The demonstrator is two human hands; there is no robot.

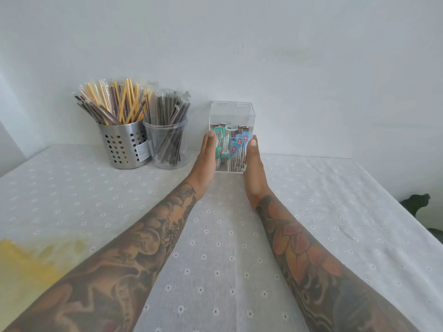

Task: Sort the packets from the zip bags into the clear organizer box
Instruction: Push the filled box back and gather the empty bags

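The clear organizer box point(232, 113) stands upright at the back of the table, near the wall. Inside it are teal packets point(220, 136) on the left side and blue packets point(239, 144) on the right, standing on end. My left hand point(206, 159) lies flat against the box's left wall with straight fingers. My right hand point(254, 168) presses flat against the right wall in the same way. Both forearms stretch out over the table. No zip bags are in view.
A perforated steel cup point(123, 146) of wrapped yellow and brown sticks and a clear cup point(167, 144) of brown sticks stand left of the box. A white flowered tablecloth point(215, 248) covers the table. A dark plant leaf point(417, 204) shows past the right edge.
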